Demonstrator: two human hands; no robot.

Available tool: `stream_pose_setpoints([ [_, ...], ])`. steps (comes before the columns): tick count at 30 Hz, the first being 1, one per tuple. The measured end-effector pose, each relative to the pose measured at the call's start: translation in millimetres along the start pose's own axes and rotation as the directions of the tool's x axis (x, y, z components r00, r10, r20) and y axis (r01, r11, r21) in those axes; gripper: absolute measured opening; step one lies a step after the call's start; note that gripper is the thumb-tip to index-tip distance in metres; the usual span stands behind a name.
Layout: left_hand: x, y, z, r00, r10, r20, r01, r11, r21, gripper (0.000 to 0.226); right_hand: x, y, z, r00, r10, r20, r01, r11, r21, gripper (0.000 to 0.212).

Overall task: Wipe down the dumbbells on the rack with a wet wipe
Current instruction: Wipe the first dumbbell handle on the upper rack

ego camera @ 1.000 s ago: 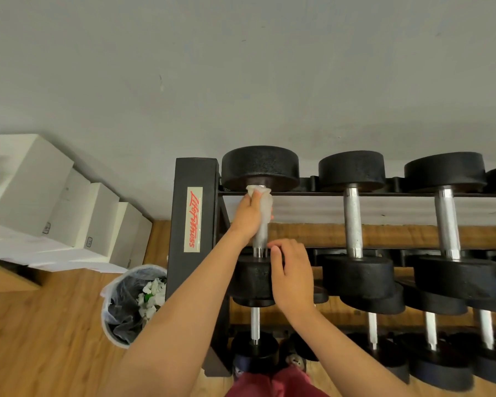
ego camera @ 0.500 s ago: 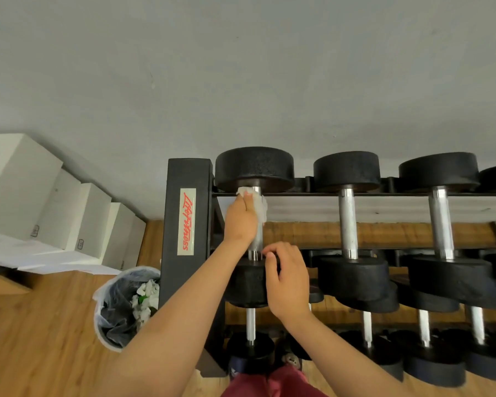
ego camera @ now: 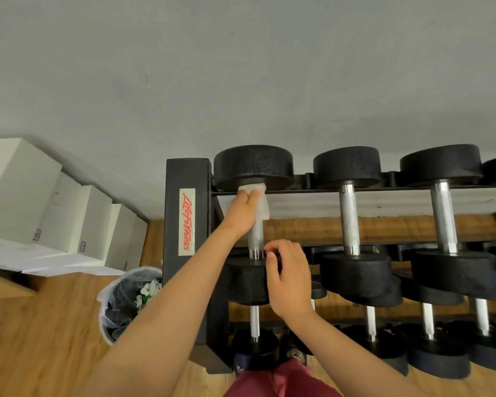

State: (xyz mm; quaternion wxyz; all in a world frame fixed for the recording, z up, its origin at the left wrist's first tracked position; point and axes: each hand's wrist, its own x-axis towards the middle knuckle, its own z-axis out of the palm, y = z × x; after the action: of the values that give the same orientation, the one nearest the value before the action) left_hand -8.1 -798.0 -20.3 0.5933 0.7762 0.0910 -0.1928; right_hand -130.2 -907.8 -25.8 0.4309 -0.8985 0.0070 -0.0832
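Fingers (ego camera: 249, 196) of left hand (ego camera: 241, 213) curled round white wipe (ego camera: 262, 209), pressing it on top of handle of leftmost dumbbell (ego camera: 254, 166), right under far head. Fingers (ego camera: 272, 249) of right hand (ego camera: 291, 277) curled over edge of same dumbbell's near head, gripping it. Grey wall (ego camera: 241, 67) behind. Black rack (ego camera: 188, 222) against it; wiped dumbbell on top shelf, left end. Other dumbbells (ego camera: 348, 219) in row to right, more on lower shelves. White boxes (ego camera: 20, 190) far left. Bin (ego camera: 121, 310) with dark liner just beside rack, on wood floor (ego camera: 40, 339).
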Motion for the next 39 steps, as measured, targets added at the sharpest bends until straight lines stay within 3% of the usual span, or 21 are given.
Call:
stream_pose_setpoints([
  [1,3,2,2,1.000,-0.011,-0.023,0.010,1.000,-0.025,0.031,0,0,0,1.000,0.000,-0.003,0.000,1.000,-0.001,0.026],
  [3,4,1,4,0.999,-0.009,-0.042,0.008,1.000,-0.023,0.040,0,0,-1,1.000,-0.005,-0.008,0.005,1.000,0.000,0.026],
  [5,-2,-4,-2,1.000,-0.009,0.012,0.008,0.996,0.086,0.050,0,0,-1,1.000,-0.006,-0.005,0.006,1.000,-0.004,0.027],
  [8,-12,-13,-15,0.991,0.009,0.133,-0.041,0.971,0.237,0.046,0,-1,-1,1.000,0.001,-0.004,-0.001,1.000,-0.003,0.027],
  [11,-13,-8,-23,0.964,-0.030,0.266,-0.009,0.990,0.142,0.042,0,-1,-1,1.000,0.003,-0.013,-0.003,1.000,0.000,0.027],
  [15,-5,13,-11,0.991,0.018,0.130,-0.016,1.000,-0.012,0.046,0,0,-1,1.000,0.002,0.004,-0.002,1.000,-0.004,0.026],
  [18,-12,-1,-5,0.987,-0.029,0.156,0.031,0.999,-0.015,0.046,0,1,-1,1.000,0.000,0.001,0.000,1.000,0.000,0.026],
  [25,-31,-11,-24,0.917,-0.149,0.370,0.068,0.973,0.222,0.033,0,-2,-2,1.000,-0.001,-0.011,0.000,1.000,-0.005,0.029],
  [29,-23,-9,-41,0.978,-0.048,0.201,0.007,0.980,0.201,0.069,0,-1,-3,1.000,0.001,-0.003,-0.001,1.000,-0.005,0.029],
  [31,-24,-10,-41,0.991,0.017,0.130,-0.027,0.996,0.081,0.062,0,-1,-3,1.000,0.004,0.006,-0.004,1.000,-0.006,0.029],
  [35,-30,-12,-34,0.999,-0.001,0.035,0.006,0.990,-0.143,0.041,0,-1,-3,1.000,0.006,0.012,-0.006,1.000,-0.005,0.029],
  [39,-26,-9,-28,0.994,0.023,-0.104,-0.025,0.999,-0.020,0.054,-1,-1,-3,1.000,0.014,0.011,-0.014,1.000,-0.003,0.031],
])
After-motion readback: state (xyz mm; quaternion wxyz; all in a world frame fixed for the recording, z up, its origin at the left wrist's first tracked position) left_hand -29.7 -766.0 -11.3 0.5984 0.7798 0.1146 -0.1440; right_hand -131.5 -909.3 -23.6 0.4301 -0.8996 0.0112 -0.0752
